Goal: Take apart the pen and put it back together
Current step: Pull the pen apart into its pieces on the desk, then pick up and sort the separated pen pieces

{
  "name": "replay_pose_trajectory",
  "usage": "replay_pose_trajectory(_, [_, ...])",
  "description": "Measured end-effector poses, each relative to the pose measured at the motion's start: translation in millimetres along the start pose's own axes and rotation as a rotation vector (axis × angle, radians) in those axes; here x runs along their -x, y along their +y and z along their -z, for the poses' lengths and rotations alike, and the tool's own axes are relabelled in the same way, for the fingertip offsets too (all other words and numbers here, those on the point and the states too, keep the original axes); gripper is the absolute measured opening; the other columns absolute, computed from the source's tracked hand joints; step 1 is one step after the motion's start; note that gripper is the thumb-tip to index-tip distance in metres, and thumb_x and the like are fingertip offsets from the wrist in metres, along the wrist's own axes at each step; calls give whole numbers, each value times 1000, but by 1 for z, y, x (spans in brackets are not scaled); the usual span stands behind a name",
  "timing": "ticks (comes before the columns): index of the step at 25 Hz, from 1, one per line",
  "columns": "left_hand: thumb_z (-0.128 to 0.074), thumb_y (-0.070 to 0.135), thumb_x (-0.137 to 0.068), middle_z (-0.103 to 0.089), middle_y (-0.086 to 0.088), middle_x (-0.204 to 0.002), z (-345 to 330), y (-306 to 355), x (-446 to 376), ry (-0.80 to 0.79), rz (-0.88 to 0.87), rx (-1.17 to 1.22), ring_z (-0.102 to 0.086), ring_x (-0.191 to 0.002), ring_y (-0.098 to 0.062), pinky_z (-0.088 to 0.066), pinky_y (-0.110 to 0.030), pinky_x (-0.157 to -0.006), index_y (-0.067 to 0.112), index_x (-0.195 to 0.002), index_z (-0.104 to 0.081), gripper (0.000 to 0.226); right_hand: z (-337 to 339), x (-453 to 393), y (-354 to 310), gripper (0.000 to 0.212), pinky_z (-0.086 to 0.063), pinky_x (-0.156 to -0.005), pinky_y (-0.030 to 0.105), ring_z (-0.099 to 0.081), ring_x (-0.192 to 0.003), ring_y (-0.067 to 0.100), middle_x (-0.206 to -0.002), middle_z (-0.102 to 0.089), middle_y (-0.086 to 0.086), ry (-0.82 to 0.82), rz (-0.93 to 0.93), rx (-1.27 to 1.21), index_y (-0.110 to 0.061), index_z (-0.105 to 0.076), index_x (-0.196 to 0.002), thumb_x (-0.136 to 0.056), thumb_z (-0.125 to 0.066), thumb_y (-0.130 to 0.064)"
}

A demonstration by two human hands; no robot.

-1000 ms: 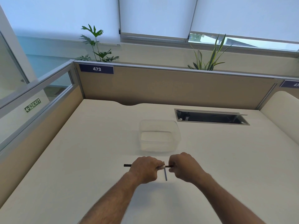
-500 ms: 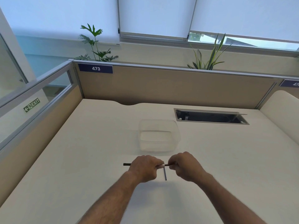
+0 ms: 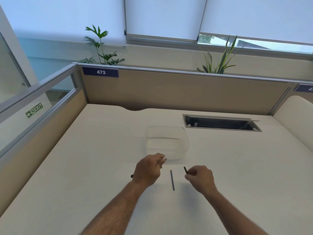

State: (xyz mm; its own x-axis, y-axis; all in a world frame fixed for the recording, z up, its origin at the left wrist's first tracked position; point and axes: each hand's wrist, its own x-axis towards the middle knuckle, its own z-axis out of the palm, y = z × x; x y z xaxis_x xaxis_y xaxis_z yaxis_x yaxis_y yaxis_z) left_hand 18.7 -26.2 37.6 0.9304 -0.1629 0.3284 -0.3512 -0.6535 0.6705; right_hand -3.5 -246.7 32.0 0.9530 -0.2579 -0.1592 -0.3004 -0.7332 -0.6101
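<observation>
The cream, matte counter (image 3: pixel 94 167) in front of me is bounded by tan partition panels (image 3: pixel 177 92) at the back and left. A clear, rectangular plastic container (image 3: pixel 166 144) rests on it near the centre. A thin, dark, straight rod-shaped pen part (image 3: pixel 172 180) lies flat on the surface, nearer to me than the container and apart from it. A rectangular metal-framed cable opening (image 3: pixel 221 123) is recessed into the counter at the back right.
</observation>
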Motion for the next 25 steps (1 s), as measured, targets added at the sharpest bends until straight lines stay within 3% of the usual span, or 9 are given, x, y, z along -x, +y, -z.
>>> replay_pose_trajectory(4, [-59, 17, -94, -71, 15, -73, -1, 2, -5, 84, 132, 257, -69, -78, -4, -56, -29, -69, 30, -92, -61, 13, -13, -3, 10, 11, -41, -59, 22, -63, -75, 15, -81, -73, -6, -13, -119, 45, -24, -75, -81, -71, -73, -21])
replay_pose_trajectory(9, [-72, 26, -87, -73, 12, -77, -2, -1, -9, 172, 186, 325, -62, -57, 3, -49, -20, -57, 33, -89, -57, 17, -23, -9, 18, 3, -36, -45, 17, -63, -60, 9, -63, -68, -8, -24, -165, 69, -18, -71, -66, -63, -70, -18])
replay_pose_trajectory(17, [-77, 31, -81, -75, 9, -80, -6, -6, -7, 171, 203, 347, -70, -70, -5, -58, -32, -64, 36, -85, -58, 20, -26, -14, 19, 15, -39, -48, 21, -57, -55, 10, -61, -64, -6, -17, -161, 92, -13, -66, -66, -64, -73, -25])
replay_pose_trajectory(19, [-77, 31, -81, -75, 9, -80, -6, -5, -8, 173, 193, 351, -70, -73, -5, -60, -35, -65, 33, -87, -59, 19, -27, -11, 15, 16, -43, -59, 25, -60, -65, 14, -69, -64, -9, 96, -108, 40, -19, -67, -78, -69, -76, -29])
replay_pose_trajectory(22, [-79, 31, -80, -74, 10, -78, -7, -2, -9, 184, 173, 363, -70, -71, -5, -60, -36, -64, 28, -88, -61, 20, -31, -2, 5, 21, -51, -66, 25, -65, -70, 13, -75, -69, -10, 239, 128, -197, -19, -73, -90, -72, -84, -23])
replay_pose_trajectory(25, [-81, 32, -77, -73, 10, -75, -9, 3, -11, 204, 151, 387, -70, -70, -4, -60, -28, -62, 25, -87, -61, 24, -38, 8, -9, 39, -56, -69, 18, -68, -85, 6, -95, -72, -14, 8, 267, -359, -27, -69, -105, -71, -87, -24])
